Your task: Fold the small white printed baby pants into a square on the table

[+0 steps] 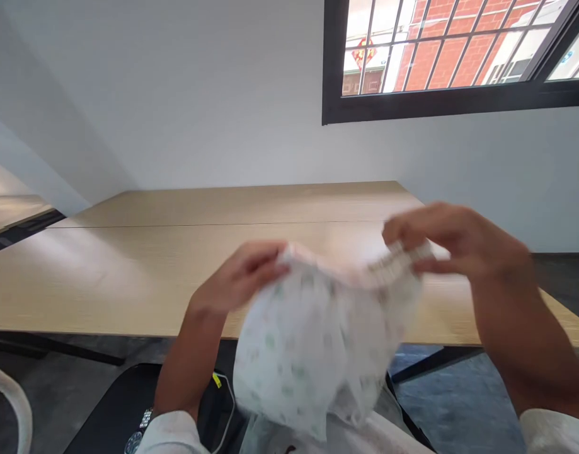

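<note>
Two grips closed | left hand point(242, 274) and right hand point(452, 243) pinch patterned white cloth point(308, 340) by its upper edge | cloth hangs before tabletop point(128, 271) | seemingly midway: lifted, partly spread; not yet flat

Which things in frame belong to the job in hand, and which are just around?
In the job:
- white patterned item, apparently cloth, blurred
- left hand and right hand, each gripping its upper edge

Apparently just around:
- wooden table
- black chair
- white cord
- window
</note>
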Demonstrator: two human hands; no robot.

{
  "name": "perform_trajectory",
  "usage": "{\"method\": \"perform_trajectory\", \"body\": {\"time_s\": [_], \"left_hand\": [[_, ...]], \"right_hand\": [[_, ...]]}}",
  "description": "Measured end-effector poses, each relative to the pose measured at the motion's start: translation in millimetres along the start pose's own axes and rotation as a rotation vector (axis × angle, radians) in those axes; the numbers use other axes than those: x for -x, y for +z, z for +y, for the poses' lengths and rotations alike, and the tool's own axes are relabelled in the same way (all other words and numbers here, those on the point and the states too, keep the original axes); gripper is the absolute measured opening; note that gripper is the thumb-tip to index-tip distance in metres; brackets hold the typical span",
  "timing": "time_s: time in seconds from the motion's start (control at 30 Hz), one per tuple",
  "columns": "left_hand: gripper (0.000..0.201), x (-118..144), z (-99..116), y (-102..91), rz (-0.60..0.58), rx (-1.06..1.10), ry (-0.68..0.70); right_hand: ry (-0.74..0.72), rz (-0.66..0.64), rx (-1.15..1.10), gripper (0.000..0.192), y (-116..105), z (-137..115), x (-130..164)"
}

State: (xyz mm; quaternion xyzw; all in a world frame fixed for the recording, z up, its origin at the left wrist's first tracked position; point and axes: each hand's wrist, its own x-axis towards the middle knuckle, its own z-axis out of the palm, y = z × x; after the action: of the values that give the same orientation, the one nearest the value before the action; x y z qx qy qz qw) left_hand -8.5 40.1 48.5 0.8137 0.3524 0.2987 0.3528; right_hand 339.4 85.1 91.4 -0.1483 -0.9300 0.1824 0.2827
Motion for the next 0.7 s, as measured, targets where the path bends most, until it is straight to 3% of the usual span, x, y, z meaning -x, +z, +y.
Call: {"method": "perform_trajectory", "body": {"time_s": [0.07,0.1,0.17,0.23,0.3,0.4,0.5,0.6,0.7], "left_hand": [[0.041,-51.8,-42.4,-16.4,0.311,0.041,-0.062],[0.043,-75.4,-66.6,-23.2,0.372,0.053,-0.108],[0.036,-110.4,-113.3,-31.1,0.401,-0.017,-0.187],[0.028,-124.7,-147.1,-28.4,0.438,-0.191,-0.252],[0.026,-121.1,-159.8,-14.5,0.312,-0.309,-0.246],[0.031,-99.7,-142.6,23.9,-0.038,-0.339,-0.106],[0.047,-80.6,-111.0,72.1,-0.351,-0.387,0.052],[0.063,-75.1,-100.4,108.3,-0.469,-0.516,0.087],[0.077,-85.2,-117.8,110.0,-0.497,-0.53,0.076]], "right_hand": [[0.087,0.095,-0.02,0.043,-5.0,59.3,-27.2],[0.174,0.116,-0.013,0.041,-1.2,90.6,-33.9],[0.319,0.135,0.051,0.04,17.6,150.2,-32.7],[0.45,0.191,0.144,0.042,45.1,197.4,-17.6],[0.477,0.104,0.194,0.043,72.0,226.6,1.1],[0.436,-0.1,0.288,0.038,97.7,241.9,18.4],[0.541,-0.162,0.445,0.037,104.4,239.5,17.7],[0.643,-0.11,0.615,0.038,100.6,223.6,7.3],[0.505,0.127,0.627,0.035,89.8,190.4,-2.3]]}}
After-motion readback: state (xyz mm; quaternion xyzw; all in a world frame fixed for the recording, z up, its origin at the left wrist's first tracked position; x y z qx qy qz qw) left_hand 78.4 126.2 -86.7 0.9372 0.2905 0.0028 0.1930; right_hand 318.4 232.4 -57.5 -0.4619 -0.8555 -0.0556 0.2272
